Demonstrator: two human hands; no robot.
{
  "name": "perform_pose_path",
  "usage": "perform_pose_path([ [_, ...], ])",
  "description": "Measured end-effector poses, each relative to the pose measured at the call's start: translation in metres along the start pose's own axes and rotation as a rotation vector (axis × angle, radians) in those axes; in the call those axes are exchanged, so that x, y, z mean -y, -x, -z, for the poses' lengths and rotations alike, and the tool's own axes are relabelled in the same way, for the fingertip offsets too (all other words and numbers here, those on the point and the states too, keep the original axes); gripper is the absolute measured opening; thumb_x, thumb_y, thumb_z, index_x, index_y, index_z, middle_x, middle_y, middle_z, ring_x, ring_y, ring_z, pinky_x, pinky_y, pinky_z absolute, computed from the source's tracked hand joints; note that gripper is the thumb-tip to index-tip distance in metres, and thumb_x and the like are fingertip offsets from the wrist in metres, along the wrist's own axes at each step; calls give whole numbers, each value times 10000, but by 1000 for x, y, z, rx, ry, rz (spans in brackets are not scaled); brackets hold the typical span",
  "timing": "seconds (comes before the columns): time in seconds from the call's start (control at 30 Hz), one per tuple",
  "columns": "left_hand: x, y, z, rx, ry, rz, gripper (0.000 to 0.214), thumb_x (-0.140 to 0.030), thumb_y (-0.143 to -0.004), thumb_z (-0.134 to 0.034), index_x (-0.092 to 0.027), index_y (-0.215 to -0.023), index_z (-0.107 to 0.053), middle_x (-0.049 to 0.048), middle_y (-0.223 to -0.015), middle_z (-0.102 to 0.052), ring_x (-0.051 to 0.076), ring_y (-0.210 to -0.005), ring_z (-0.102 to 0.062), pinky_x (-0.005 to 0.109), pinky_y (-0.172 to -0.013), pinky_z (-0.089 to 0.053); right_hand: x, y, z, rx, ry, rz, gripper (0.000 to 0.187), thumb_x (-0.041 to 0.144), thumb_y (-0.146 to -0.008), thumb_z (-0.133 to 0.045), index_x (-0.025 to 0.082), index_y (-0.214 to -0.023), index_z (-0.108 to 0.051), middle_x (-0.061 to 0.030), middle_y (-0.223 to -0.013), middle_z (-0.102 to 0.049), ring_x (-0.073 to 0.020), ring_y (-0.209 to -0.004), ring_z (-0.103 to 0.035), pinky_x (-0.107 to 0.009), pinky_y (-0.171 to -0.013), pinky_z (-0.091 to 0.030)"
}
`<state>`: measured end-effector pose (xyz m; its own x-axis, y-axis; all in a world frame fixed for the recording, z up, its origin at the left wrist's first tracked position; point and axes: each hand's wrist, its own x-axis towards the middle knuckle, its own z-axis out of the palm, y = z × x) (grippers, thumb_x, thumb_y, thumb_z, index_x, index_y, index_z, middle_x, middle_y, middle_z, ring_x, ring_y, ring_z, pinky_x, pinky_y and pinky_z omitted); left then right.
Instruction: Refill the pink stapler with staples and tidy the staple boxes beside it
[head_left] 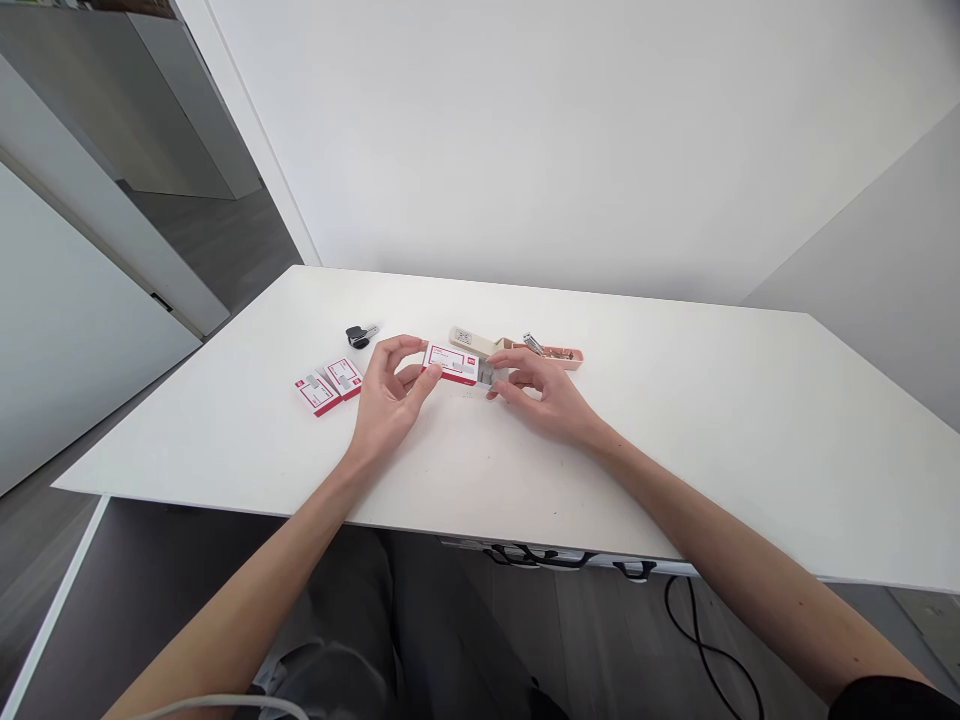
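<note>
- Head view: my left hand (390, 395) pinches a small red-and-white staple box (451, 363) between thumb and fingertips, closed on its left end and lifting it just clear of the white table (675, 430).
- My right hand (536, 392) meets the box at its right end, fingers curled in around a grey block of staples (487, 374) that sticks out of the open end; the fingertips touch it, but how firmly they grip I cannot tell.
- The box sits between my two hands, near the middle of the table and a little toward its far edge.
- Just beyond the box lies a beige stapler (517, 348), swung open, with its metal parts showing; it is close behind my right-hand fingers.
- Left of the box, two more staple boxes (328, 384) of the same red-and-white kind lie flat on the table, touching each other side by side.
- Beyond those, up and left of the held box, rests a small black staple remover (361, 335), set apart from everything else.
- Under the table's near edge, black cables (697, 630) hang down toward the floor.
</note>
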<state>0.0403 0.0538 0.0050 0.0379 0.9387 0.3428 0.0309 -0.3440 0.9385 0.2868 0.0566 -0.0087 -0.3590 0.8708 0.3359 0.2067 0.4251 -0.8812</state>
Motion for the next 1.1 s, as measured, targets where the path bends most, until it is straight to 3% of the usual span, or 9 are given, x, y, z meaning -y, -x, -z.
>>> perform_pose_path([
  [0.37, 2, 2, -1, 60, -2, 22, 387, -440, -919, -786, -275, -1194, -569, 59, -1353, -615, 151, -923, -715, 378, -915, -615, -6, -1, 1, 33, 260, 158, 245, 294, -992, -617, 309, -1203, -739, -82, -1336, -713, -270, -1124, -676, -397, -752, -609],
  [0.7, 6, 2, 0, 41, -67, 22, 374, -441, -926, -773, -274, -1191, -569, 68, -1370, -626, 148, -890, -719, 384, -910, -620, -15, -1, 2, 32, 359, 182, 135, 319, -987, -668, 288, -1111, -711, -89, -1316, -672, -224, -910, -685, -417, -730, -589],
  [1.1, 8, 0, 1, -93, -118, 21, 328, -427, -958, -731, -265, -1176, -547, 67, -1365, -603, 148, -951, -722, 384, -947, -637, -17, -1, 6, -16, 333, 90, 176, 420, -988, -672, 263, -1029, -738, -96, -1296, -690, -213, -898, -707, -426, -760, -589],
])
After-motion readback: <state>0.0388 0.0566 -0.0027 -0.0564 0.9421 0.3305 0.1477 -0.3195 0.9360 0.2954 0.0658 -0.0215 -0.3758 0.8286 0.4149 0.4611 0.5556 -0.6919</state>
